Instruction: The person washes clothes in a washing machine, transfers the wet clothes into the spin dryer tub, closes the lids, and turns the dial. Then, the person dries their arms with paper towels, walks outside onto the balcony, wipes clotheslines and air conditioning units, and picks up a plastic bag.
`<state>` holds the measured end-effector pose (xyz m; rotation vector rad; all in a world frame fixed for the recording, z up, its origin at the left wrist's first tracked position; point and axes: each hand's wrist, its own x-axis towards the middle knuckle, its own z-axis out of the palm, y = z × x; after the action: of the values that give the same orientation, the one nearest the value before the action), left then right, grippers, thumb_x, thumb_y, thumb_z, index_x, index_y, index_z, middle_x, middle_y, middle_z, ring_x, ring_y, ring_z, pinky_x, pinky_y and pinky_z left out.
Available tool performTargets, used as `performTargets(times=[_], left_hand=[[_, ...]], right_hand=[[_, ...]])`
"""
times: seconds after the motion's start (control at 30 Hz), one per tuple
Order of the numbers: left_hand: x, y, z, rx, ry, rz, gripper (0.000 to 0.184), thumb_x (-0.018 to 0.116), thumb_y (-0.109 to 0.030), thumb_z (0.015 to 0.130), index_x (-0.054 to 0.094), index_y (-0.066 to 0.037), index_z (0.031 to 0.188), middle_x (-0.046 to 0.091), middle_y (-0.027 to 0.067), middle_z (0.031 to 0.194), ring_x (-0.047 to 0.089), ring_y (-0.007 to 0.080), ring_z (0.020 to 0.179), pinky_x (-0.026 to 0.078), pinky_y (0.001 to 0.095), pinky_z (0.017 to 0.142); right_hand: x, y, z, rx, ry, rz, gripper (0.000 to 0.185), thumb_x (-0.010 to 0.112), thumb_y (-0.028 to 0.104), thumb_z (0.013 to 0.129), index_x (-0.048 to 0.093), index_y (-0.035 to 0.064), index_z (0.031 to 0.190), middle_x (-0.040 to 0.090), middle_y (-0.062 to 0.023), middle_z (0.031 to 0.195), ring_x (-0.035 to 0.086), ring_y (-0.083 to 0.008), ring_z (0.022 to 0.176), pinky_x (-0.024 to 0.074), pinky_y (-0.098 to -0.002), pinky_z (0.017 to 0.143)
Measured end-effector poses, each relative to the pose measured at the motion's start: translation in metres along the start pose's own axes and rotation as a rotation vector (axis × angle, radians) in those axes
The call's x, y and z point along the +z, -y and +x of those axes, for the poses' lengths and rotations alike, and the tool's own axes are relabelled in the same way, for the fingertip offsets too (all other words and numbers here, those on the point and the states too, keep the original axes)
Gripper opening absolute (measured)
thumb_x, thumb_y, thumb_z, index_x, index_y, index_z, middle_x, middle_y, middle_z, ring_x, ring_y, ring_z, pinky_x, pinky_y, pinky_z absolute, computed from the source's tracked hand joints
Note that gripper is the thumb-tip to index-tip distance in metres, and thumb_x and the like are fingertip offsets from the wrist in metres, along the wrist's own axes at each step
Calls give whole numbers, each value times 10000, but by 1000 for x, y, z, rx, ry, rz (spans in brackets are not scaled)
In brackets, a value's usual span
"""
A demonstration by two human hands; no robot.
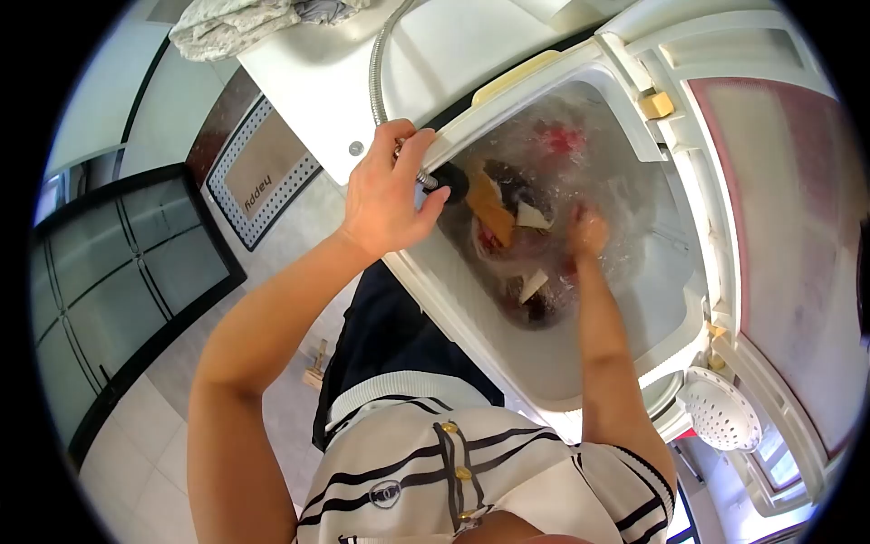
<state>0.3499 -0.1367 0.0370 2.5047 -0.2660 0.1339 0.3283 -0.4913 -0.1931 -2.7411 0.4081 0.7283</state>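
Note:
My left hand is closed around the end of a metal shower hose at the left rim of a washing machine tub. A black shower head points from that hand into the tub. My right hand is down in the cloudy water, its fingers blurred and partly hidden. Beside it lie wet clothes, with an orange-brown piece, dark patches and pale bits showing. A red piece of cloth shows through the water at the far side.
The machine's lid stands raised on the right. Near the front right is a white perforated basket. A white counter with crumpled fabric on it adjoins the tub. On the floor lies a mat, near a dark-framed glass door.

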Motion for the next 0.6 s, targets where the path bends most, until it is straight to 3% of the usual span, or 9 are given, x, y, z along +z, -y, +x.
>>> performTargets(times=[0.03, 0.07, 0.1, 0.23, 0.4, 0.5, 0.6], left_hand=[[1, 0, 0, 6, 4, 4, 585, 738, -119, 621, 524, -49, 1161, 472, 130, 1111, 563, 289, 766, 486, 374, 633], [1, 0, 0, 0, 28, -10, 598, 729, -116, 619, 515, -43, 1173, 460, 148, 1119, 555, 312, 807, 485, 381, 663], [1, 1, 0, -6, 49, -23, 611, 720, -113, 617, 506, -36, 1184, 447, 165, 1127, 547, 334, 849, 484, 388, 693], [4, 2, 2, -24, 83, -14, 623, 696, -114, 613, 494, -24, 1196, 435, 190, 1130, 539, 360, 901, 480, 392, 730], [5, 3, 4, 3, 106, 28, 639, 693, -124, 615, 468, -6, 1201, 418, 197, 1111, 505, 365, 892, 469, 388, 736], [8, 3, 8, 84, 35, 52, 631, 718, -108, 592, 495, -3, 1172, 448, 163, 1080, 549, 314, 800, 476, 367, 628], [6, 2, 8, 58, 57, 58, 623, 717, -112, 595, 498, -3, 1167, 456, 161, 1075, 553, 316, 791, 480, 371, 628]], right_hand=[[2, -4, 11, -72, -247, 81, 507, 655, 335, 769, 599, 71, 1198, 536, -237, 1257, 534, -378, 1149, 426, -446, 968], [11, -4, 21, -41, -358, -35, 514, 650, 343, 770, 596, 70, 1202, 548, -245, 1233, 544, -377, 1134, 435, -443, 955], [14, -1, 34, 11, -326, -115, 513, 648, 348, 771, 598, 67, 1197, 552, -245, 1225, 547, -375, 1129, 437, -442, 951], [40, 11, 87, 90, 205, -241, 511, 638, 367, 775, 606, 57, 1180, 566, -244, 1190, 560, -369, 1106, 445, -438, 935], [91, 45, 121, 20, 272, -294, 513, 626, 390, 780, 615, 44, 1159, 585, -243, 1146, 575, -361, 1078, 454, -433, 914], [121, 51, 132, -6, 274, -297, 517, 619, 404, 783, 621, 36, 1146, 596, -243, 1120, 584, -357, 1061, 459, -430, 902], [130, 54, 114, -34, 308, -292, 522, 611, 419, 786, 627, 29, 1133, 607, -243, 1094, 593, -352, 1044, 465, -426, 889]])
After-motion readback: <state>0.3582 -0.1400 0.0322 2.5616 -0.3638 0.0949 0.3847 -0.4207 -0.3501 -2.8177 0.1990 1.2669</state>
